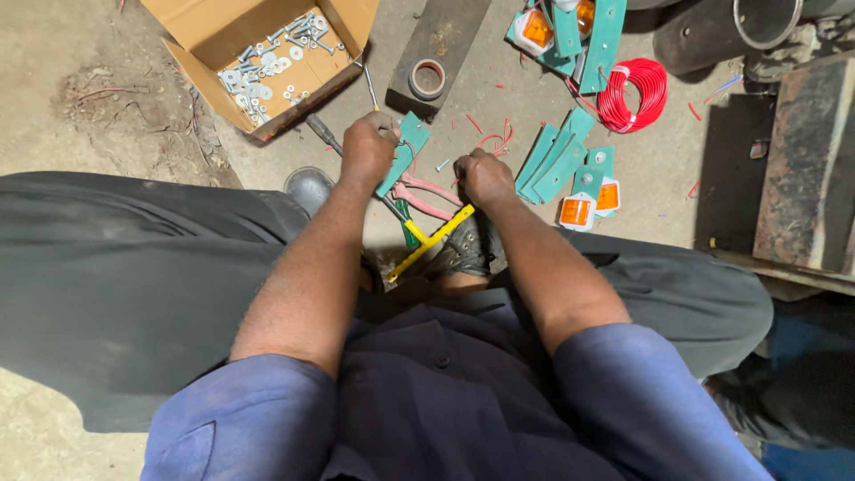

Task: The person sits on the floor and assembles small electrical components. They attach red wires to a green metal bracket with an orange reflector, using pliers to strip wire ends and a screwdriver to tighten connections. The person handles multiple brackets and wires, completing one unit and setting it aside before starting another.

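Now left hand (pixel 367 147) clasps green bracket (pixel 405 151); right hand (pixel 484 176) grips pliers (pixel 426 198).

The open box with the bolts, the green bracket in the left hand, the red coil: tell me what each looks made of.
Open box: brown corrugated cardboard, matte, with folded flaps and a torn edge. Bolts and washers: bare steel, by their silvery shine. Green bracket, held in the left hand: probably painted sheet metal, thin, flat and evenly teal. Red coil: plastic-insulated wire, glossy; its core is not visible.
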Demonstrator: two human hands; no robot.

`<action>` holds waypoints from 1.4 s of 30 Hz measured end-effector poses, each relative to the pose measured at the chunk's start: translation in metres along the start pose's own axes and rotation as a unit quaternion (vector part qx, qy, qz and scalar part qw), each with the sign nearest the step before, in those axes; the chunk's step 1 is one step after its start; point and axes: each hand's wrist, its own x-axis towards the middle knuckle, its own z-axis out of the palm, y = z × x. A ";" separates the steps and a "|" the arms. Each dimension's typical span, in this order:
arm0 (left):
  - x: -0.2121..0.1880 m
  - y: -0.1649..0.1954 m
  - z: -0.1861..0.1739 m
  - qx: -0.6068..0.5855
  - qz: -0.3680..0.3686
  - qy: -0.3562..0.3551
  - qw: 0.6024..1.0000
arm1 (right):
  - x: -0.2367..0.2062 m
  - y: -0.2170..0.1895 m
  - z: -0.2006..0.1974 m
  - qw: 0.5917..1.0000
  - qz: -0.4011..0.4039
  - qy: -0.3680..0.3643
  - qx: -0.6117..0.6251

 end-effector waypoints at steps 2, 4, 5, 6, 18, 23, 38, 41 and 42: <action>0.001 0.003 -0.004 0.021 0.026 0.023 0.999 | 0.002 -0.001 0.002 1.000 0.015 0.009 0.011; 0.003 0.005 -0.006 0.054 0.074 0.054 0.994 | 0.007 0.000 -0.001 0.999 0.027 0.043 0.020; 0.004 0.005 -0.007 0.093 0.095 0.059 0.989 | 0.010 0.000 -0.005 0.997 0.033 0.070 0.024; 0.005 0.004 -0.007 0.132 0.115 0.063 0.983 | 0.013 0.001 -0.009 0.994 0.039 0.096 0.026; 0.018 0.004 -0.011 0.203 0.081 -0.052 0.974 | 0.043 -0.023 -0.050 0.924 0.100 0.214 0.300; 0.037 0.036 -0.018 0.285 0.102 -0.065 0.951 | 0.050 -0.035 -0.057 0.842 0.129 0.134 0.506; 0.057 0.094 -0.069 0.405 -0.015 -0.167 0.899 | 0.047 -0.081 -0.037 0.846 0.031 -0.113 0.520; 0.050 0.107 -0.071 0.456 -0.017 -0.172 0.873 | 0.046 -0.084 -0.040 0.828 0.048 -0.127 0.544; 0.047 0.109 -0.065 0.463 -0.032 -0.175 0.868 | 0.046 -0.085 -0.041 0.823 0.056 -0.128 0.550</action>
